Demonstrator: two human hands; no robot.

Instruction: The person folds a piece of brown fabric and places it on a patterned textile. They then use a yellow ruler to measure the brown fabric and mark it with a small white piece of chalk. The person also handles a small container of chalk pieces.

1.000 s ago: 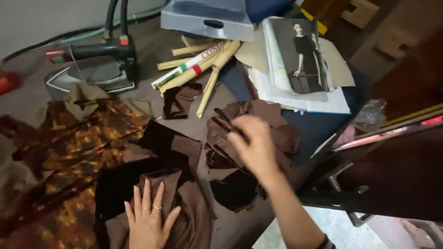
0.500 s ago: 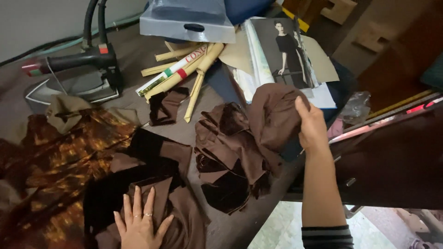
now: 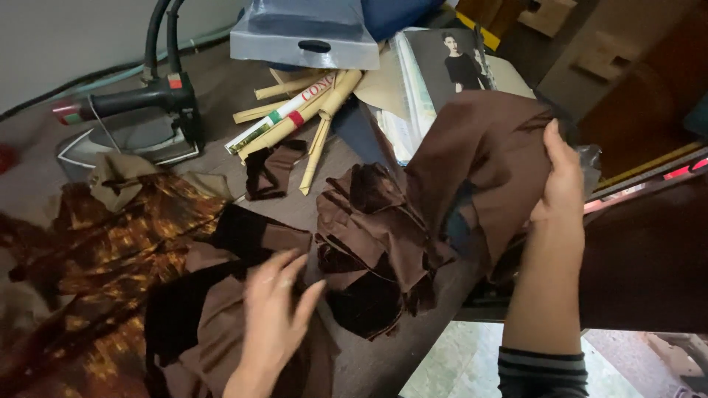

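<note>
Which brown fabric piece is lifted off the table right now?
The large brown piece in the right hand, raised at the right; the other pieces lie flat.

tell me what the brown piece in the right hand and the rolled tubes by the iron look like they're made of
The brown piece, pinched at its edge by the right hand, looks like matte woven cloth: it drapes and folds softly, with no shine. The rolled tubes look like tan kraft-type paper: stiff, dull, with open spiral ends; one has a white printed outer layer. The iron seems to be dark metal with a black handle.

Left hand (image 3: 276,317) motion-blurred; patterned fabric (image 3: 88,280) cut off at left edge.
</note>
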